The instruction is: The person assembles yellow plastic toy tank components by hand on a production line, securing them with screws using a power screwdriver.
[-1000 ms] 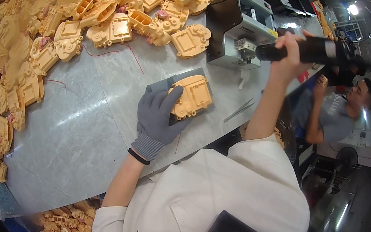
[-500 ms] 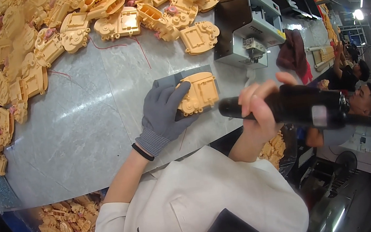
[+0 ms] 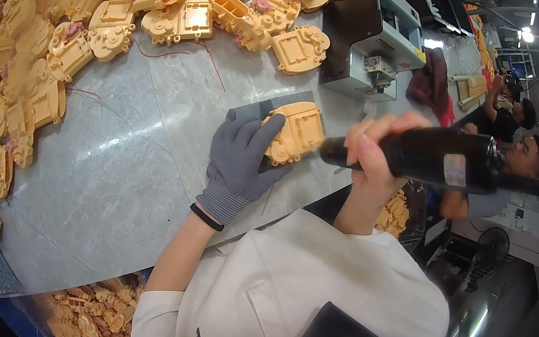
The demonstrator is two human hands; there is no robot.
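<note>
My left hand [image 3: 237, 154], in a grey knit glove, is closed on a pale orange plastic housing [image 3: 302, 128] with a square recess and round bosses. The housing rests on a dark grey block [image 3: 260, 109] on the table. My bare right hand [image 3: 371, 152] is wrapped round a black electric screwdriver [image 3: 433, 155] with a cable at its back end. The driver lies roughly level, its nose by the right edge of the housing. Whether its tip touches the housing I cannot tell.
Many similar housings [image 3: 47, 55] are heaped along the far and left table. A grey box-shaped machine [image 3: 362, 41] stands far right, with a dark red cloth [image 3: 429, 83] beside it. A blue bin [image 3: 35, 333] with more housings sits below the near edge. Co-workers [image 3: 528, 155] are at right.
The view has shifted a little, so the far table items appear farther right. Both hands keep their grips. The screwdriver has rolled slightly in my right hand and its nose remains by the housing.
</note>
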